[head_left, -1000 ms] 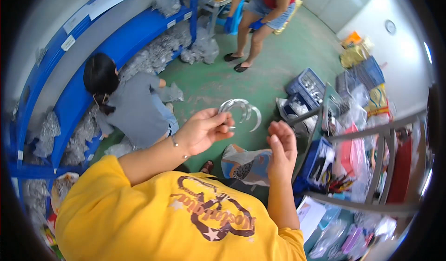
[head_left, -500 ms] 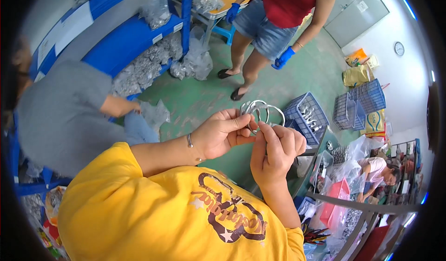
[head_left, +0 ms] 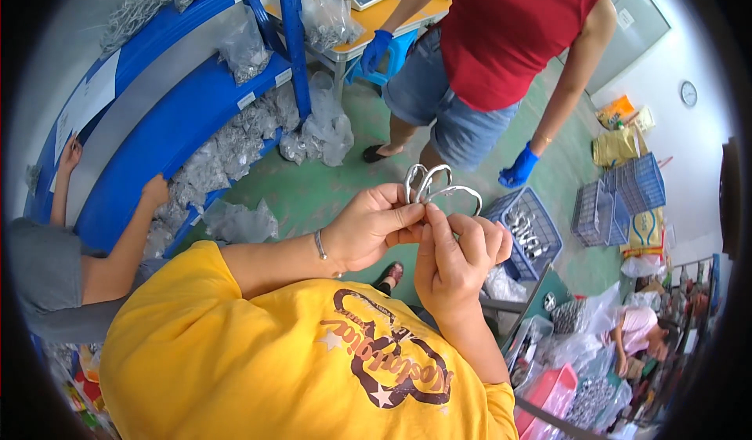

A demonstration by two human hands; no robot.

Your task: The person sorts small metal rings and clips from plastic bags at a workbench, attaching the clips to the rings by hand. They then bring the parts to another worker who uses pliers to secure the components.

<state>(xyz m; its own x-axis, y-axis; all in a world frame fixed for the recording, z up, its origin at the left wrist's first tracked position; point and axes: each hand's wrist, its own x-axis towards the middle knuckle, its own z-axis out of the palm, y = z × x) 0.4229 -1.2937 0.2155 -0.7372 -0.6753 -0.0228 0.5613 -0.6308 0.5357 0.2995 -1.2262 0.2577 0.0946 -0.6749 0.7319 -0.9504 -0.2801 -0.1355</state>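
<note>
Several thin silver metal bangles (head_left: 462,189) fan out above my fingertips, in front of my chest. My left hand (head_left: 366,230) pinches them between thumb and fingers at their lower ends. From the other side, my right hand (head_left: 458,260) is closed, its thumb and forefinger gripping the bangles at the same spot, so the two hands nearly touch. Where the fingertips meet, the lower parts of the bangles are hidden.
A person in a red top (head_left: 517,40) with blue gloves stands ahead. At left, another person's grey sleeve (head_left: 47,267) is beside blue shelving (head_left: 176,111) with bagged metal parts. A blue basket (head_left: 552,244) stands right of my hands, a pink tray (head_left: 548,393) lower right.
The bangles have spread from a bunched loop into a fan. The person in red has come closer. The person in grey now reaches toward the shelves with both arms.
</note>
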